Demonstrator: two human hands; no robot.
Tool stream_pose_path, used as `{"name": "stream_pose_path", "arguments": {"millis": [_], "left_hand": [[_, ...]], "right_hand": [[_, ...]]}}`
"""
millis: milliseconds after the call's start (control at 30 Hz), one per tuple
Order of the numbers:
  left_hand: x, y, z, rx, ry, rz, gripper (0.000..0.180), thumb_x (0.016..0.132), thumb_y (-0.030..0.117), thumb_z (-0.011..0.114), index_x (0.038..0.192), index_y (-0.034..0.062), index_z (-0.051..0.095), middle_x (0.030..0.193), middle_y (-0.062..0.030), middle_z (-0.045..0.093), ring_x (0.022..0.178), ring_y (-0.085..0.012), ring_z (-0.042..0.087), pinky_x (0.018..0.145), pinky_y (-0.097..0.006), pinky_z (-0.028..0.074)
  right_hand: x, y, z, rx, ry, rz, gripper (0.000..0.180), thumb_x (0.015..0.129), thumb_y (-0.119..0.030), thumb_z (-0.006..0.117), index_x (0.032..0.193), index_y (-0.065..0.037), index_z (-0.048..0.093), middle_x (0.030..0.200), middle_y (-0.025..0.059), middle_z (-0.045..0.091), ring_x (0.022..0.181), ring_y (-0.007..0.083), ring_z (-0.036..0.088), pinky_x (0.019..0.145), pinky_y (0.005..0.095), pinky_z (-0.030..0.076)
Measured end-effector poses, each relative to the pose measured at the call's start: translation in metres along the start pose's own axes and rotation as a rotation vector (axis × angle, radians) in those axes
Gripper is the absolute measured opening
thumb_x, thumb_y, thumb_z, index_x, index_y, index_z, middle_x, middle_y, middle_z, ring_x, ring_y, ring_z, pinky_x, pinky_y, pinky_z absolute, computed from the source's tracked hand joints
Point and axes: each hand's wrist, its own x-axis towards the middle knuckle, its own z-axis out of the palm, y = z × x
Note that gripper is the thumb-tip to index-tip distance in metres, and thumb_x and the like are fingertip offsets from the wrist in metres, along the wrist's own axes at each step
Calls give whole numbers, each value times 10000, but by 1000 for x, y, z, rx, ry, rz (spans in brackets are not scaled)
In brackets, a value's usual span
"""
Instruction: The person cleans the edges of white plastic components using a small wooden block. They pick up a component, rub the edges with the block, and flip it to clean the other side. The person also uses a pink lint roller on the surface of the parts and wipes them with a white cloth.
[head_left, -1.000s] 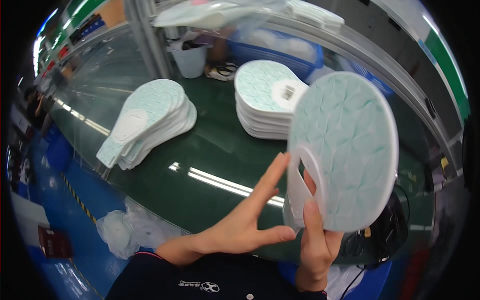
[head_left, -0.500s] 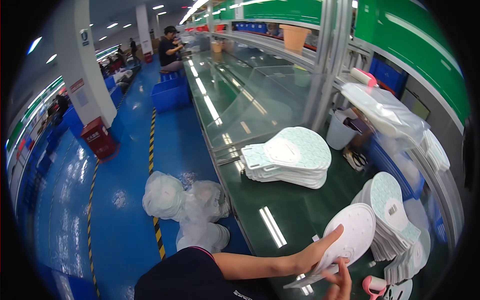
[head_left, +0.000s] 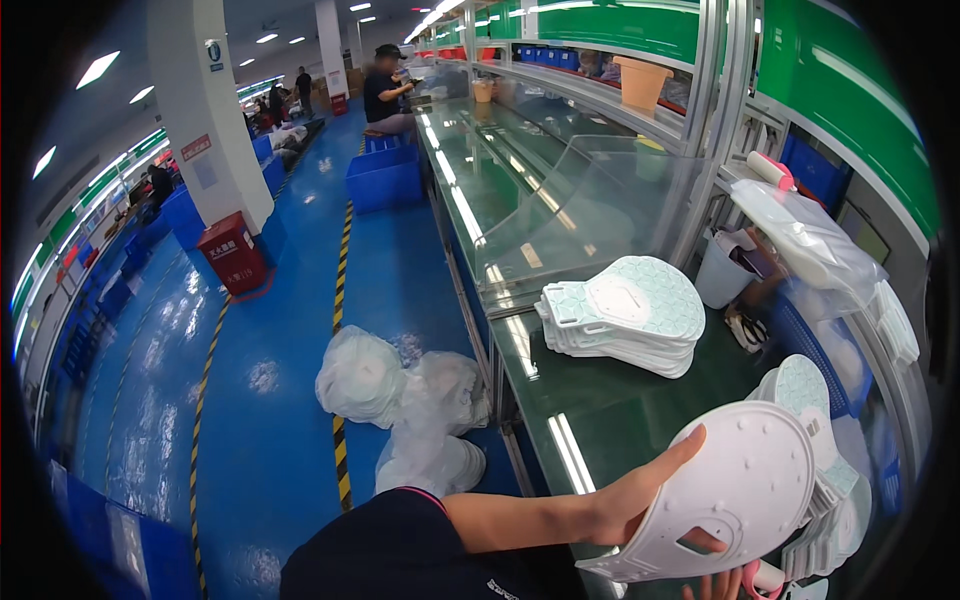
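Observation:
My left hand (head_left: 640, 495) grips a white plastic panel (head_left: 745, 480), thumb over the edge of its near face. The panel is tilted up, broad and rounded, with small raised dots and a cut-out hole; a fingertip shows through that hole. My right hand (head_left: 715, 585) is at the bottom edge, just below the panel, fingers spread and mostly out of frame. Beside it lies a pink-and-white roller (head_left: 765, 578). A stack of paddle-shaped panels with pale green patterned tops (head_left: 625, 315) sits farther along the green bench. Another stack (head_left: 805, 385) is partly hidden behind the held panel.
A clear plastic guard (head_left: 590, 220) stands across the bench (head_left: 640, 420). To the right are a white bin (head_left: 722, 272) and a blue basket (head_left: 820, 335). Plastic-wrapped bundles (head_left: 365, 375) lie on the blue floor at left. Farther off, a person (head_left: 385, 95) sits by a blue crate (head_left: 385, 180).
The panel has swung right and turned its broad dotted face more toward me. My right hand has dropped from the panel toward the bottom edge. The whole view has shifted.

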Motion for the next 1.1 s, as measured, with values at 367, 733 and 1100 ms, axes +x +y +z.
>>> {"name": "stream_pose_path", "arguments": {"millis": [367,733,1100], "left_hand": [[15,-17,-23,952,95,213,427,869,352,363,1160,40,388,1005,-117,524,896,-176,508,729,-292,414],[46,-27,-98,1843,372,629,232,826,280,465,810,51,432,367,-96,355,306,-267,405,300,-321,333],[44,-29,-105,1924,386,618,205,834,250,457,875,52,489,385,-100,388,326,-246,435,325,-324,337]], "right_hand": [[12,39,34,456,600,213,476,870,-276,324,1225,34,262,1260,202,289,1137,333,307,946,477,223],[27,106,-5,606,520,403,518,840,-258,379,1220,67,243,1253,206,300,1157,313,287,978,442,183],[30,113,-7,609,478,411,486,816,-166,389,1199,101,256,1247,223,296,1164,331,263,980,461,150]]}}
